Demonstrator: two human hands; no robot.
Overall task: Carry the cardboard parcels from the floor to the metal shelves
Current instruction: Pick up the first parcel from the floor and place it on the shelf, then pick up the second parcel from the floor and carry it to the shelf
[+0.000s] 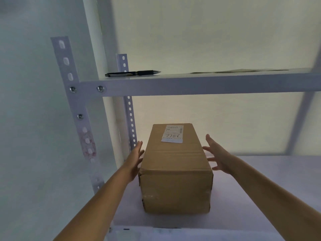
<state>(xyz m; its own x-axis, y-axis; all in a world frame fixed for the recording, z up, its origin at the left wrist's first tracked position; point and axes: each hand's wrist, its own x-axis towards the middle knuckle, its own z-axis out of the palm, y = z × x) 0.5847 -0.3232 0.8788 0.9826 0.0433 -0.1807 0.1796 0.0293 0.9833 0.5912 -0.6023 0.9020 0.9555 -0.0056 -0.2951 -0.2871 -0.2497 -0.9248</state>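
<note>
A brown cardboard parcel (pixel 175 173) with a white shipping label marked 7786 rests lengthwise on the lower white metal shelf (pixel 260 180), near its left end. My left hand (pixel 136 160) is at the parcel's left side with fingers stretched flat, close to or just touching the cardboard. My right hand (pixel 218 156) hovers beside the right side, fingers spread, a small gap from the box. Neither hand grips anything.
A black pen (pixel 132 73) lies on the upper shelf (pixel 191 84), and a flat sheet (pixel 239 71) lies further right. Slotted uprights (pixel 78 108) stand at the left. A frosted pane backs the shelving. The lower shelf stretches right of the parcel.
</note>
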